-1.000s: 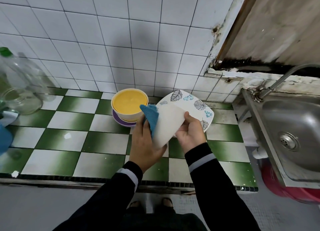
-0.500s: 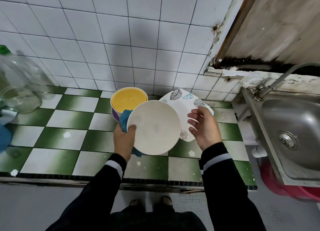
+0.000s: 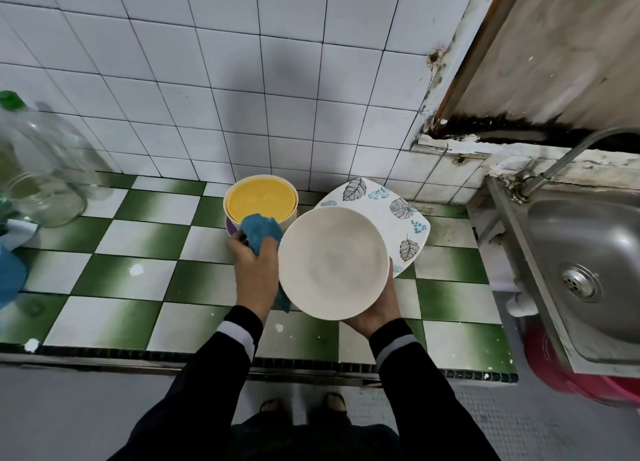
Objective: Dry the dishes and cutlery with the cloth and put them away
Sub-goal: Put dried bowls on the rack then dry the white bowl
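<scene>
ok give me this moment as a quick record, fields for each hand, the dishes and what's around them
left hand: grips the bunched blue cloth, beside the round plate's left rim
right hand: holds the white plate from underneath
white plate: round, face toward the camera, held above the counter
leaf plate: square, behind the white plate, partly hidden by it
yellow bowl: top of a nested stack by the wall
counter: green and white tiles
sink: steel, at the right
</scene>
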The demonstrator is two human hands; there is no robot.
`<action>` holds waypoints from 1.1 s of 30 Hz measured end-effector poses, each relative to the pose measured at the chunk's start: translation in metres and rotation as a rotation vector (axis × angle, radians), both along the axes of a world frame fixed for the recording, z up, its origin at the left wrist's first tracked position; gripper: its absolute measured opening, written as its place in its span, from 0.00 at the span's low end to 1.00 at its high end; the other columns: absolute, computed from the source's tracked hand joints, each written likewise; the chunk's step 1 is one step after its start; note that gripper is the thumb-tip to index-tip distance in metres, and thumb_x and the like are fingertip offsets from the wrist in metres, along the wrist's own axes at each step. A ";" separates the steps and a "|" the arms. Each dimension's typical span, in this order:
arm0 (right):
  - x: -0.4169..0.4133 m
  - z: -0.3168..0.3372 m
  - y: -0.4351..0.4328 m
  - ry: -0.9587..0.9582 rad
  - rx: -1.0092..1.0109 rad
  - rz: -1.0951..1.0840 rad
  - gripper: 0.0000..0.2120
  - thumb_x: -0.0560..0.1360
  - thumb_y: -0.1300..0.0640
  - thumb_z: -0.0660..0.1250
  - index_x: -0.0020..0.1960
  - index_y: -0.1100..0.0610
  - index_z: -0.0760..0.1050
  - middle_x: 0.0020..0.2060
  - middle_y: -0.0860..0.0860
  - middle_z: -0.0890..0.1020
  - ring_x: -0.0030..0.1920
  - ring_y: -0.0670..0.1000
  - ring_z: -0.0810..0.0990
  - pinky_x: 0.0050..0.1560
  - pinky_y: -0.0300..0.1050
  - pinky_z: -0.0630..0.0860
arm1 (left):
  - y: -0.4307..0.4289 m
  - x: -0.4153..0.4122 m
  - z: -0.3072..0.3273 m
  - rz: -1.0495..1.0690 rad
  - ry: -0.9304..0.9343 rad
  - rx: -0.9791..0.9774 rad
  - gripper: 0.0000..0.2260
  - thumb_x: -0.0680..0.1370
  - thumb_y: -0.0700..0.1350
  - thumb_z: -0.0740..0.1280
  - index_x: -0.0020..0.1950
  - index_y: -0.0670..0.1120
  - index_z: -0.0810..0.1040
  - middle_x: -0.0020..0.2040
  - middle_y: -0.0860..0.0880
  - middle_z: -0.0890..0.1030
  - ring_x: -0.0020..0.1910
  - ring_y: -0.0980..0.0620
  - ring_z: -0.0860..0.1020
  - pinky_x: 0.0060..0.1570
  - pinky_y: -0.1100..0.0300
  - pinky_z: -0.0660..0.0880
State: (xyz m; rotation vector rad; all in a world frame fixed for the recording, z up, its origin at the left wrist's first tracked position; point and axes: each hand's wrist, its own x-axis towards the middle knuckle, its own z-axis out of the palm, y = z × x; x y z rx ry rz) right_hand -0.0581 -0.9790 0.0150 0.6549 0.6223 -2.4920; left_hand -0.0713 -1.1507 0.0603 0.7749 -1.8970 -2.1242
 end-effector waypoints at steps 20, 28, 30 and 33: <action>-0.013 -0.008 -0.016 0.227 0.177 -0.012 0.46 0.65 0.30 0.71 0.72 0.60 0.71 0.64 0.62 0.78 0.64 0.61 0.77 0.67 0.60 0.73 | 0.030 0.009 -0.015 -0.902 -0.060 -0.979 0.20 0.81 0.47 0.62 0.73 0.48 0.70 0.68 0.45 0.75 0.65 0.44 0.73 0.61 0.57 0.67; -0.013 -0.005 -0.014 0.194 0.149 0.090 0.46 0.49 0.33 0.82 0.60 0.57 0.80 0.54 0.59 0.84 0.54 0.58 0.84 0.51 0.54 0.82 | 0.044 0.009 0.018 -0.698 -0.248 0.190 0.12 0.81 0.50 0.63 0.61 0.48 0.79 0.53 0.50 0.84 0.53 0.51 0.82 0.59 0.55 0.76; -0.011 0.000 -0.018 0.211 0.074 0.073 0.43 0.50 0.36 0.84 0.60 0.57 0.83 0.57 0.58 0.83 0.55 0.57 0.84 0.52 0.52 0.82 | 0.050 0.005 0.024 -0.491 -0.191 0.562 0.12 0.82 0.47 0.63 0.62 0.44 0.78 0.51 0.48 0.85 0.50 0.51 0.83 0.54 0.57 0.79; -0.008 0.007 -0.029 0.245 0.051 0.098 0.41 0.54 0.33 0.80 0.61 0.55 0.83 0.63 0.56 0.81 0.61 0.56 0.81 0.61 0.58 0.76 | 0.052 -0.003 0.035 -0.249 -0.135 0.965 0.13 0.82 0.47 0.62 0.62 0.41 0.77 0.52 0.43 0.85 0.49 0.48 0.83 0.47 0.54 0.82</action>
